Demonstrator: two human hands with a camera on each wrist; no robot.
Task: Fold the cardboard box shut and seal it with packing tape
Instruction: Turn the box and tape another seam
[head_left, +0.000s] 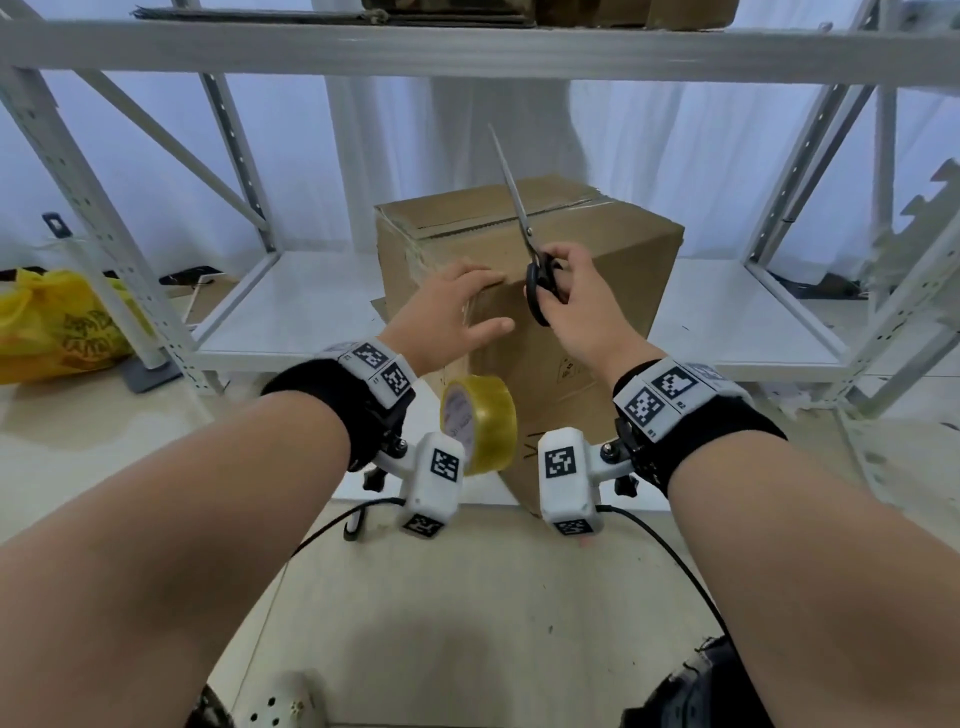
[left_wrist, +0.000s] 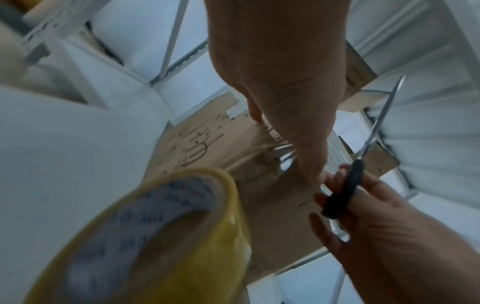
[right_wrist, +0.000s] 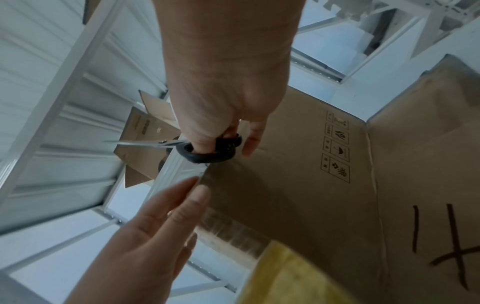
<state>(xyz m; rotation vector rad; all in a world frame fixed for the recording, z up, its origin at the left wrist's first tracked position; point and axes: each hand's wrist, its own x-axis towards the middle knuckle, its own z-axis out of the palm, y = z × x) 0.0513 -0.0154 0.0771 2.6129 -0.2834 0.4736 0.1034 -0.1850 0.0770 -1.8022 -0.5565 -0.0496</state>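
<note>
- At frame centre in the head view: cardboard box on the lowest white shelf, top flaps folded down, tape along the seam.
- Left hand flat on the box's near upper corner, fingers straight, gripping nothing.
- Right hand, just right of it, fingers through the black handles of scissors; blades point to the upper frame.
- Yellowish tape roll hangs below the left wrist, against the box's front.
- Left edge: yellow bag on the floor.
</note>
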